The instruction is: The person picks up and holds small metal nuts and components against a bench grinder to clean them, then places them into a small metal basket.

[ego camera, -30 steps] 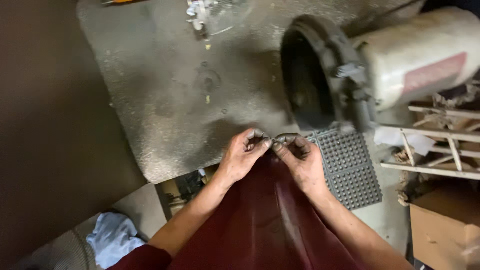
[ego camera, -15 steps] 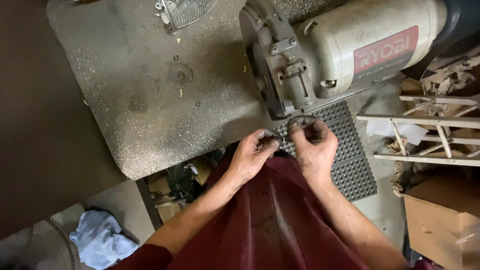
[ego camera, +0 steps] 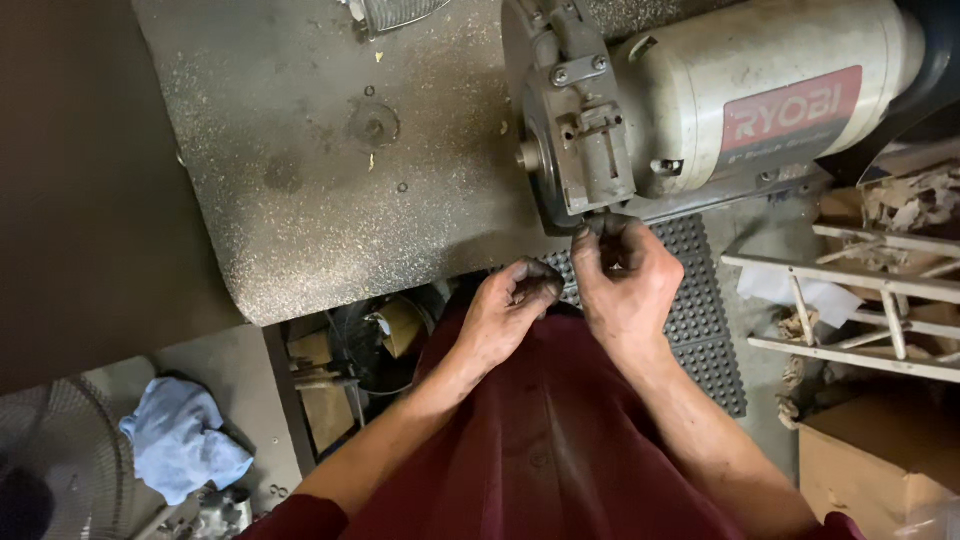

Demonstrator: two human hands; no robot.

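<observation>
Grimy right hand pinches a small dark metal piece beneath the cream-coloured bench grinder; left hand curls loosely, fingertips together, just beside it.

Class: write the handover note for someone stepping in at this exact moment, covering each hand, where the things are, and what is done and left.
Right hand: fingertips pinch a small dark part at the lower edge of the bench grinder; what the part is cannot be told.
Left hand: curled just beside it, apart from the grinder; any contents hidden.
Grinder stands on the speckled workbench, black rubber mat on the floor below.
Done or left: cannot tell.
</observation>
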